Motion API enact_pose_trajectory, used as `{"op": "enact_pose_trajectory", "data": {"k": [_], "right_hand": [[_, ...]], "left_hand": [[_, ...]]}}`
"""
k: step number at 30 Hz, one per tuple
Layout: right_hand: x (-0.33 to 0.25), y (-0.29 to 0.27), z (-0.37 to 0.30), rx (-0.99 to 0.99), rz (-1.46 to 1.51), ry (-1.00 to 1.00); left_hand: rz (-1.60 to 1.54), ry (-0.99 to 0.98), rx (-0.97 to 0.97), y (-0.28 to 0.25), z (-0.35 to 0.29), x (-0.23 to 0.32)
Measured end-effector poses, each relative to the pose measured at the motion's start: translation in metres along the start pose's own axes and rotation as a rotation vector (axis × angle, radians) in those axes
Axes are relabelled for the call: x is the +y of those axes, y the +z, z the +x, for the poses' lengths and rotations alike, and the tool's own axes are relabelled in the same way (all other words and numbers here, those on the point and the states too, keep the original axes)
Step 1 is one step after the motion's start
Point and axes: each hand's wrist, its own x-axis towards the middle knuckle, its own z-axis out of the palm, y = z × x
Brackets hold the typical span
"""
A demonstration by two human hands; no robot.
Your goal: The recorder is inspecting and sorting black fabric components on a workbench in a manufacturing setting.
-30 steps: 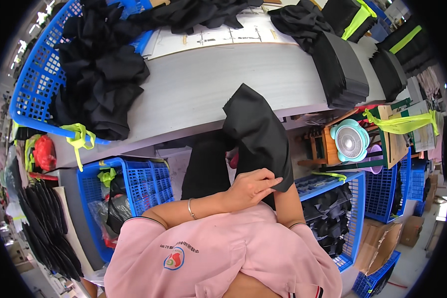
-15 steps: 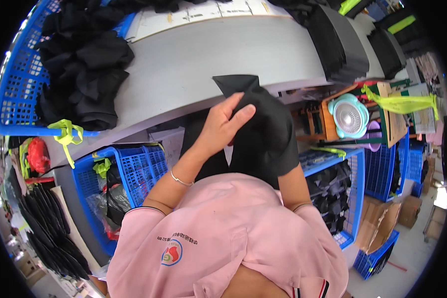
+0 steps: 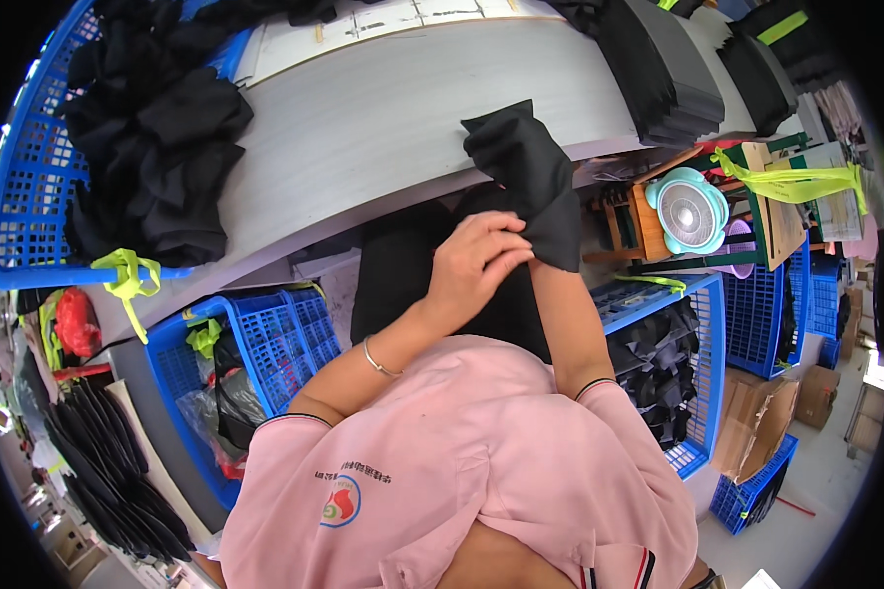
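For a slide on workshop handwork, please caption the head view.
Left hand at the edge of black cloth that hides the right hand, with a grey table beyond.

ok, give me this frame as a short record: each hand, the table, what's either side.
left hand: fingertips at the lower edge of the black cloth; grip unclear
right hand: hidden by the black cloth
table: pale gray
left side: blue basket with heaped black fabric
right side: stacked black pieces, teal fan
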Motion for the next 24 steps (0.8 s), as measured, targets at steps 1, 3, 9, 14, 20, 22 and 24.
{"op": "enact_pose_trajectory", "data": {"k": [1,3,9,14,20,22,24], "right_hand": [[0.013,0.005,0.015,0.016,0.021,0.039],[0.036,0.014,0.007,0.049,0.061,0.117],[0.029,0.075,-0.001,-0.027,0.719,0.275],[0.006,0.076,-0.035,-0.15,0.596,0.434],[-0.016,0.032,-0.144,-0.713,0.201,0.24],[-0.015,0.018,-0.151,-0.858,0.094,0.109],[-0.016,0.0,-0.148,-0.774,0.115,0.363]], "left_hand": [[0.006,-0.002,0.009,-0.004,0.003,0.0],[-0.176,-0.324,-0.018,-0.011,0.009,-0.001],[-0.285,-0.497,0.455,-0.03,0.063,-0.068],[-0.169,-0.506,0.494,-0.055,0.083,-0.11],[0.192,-0.484,0.79,-0.154,0.113,-0.177],[-0.314,-0.423,0.886,-0.211,0.114,-0.191],[-0.598,-0.403,0.716,-0.217,0.125,-0.14]]}}
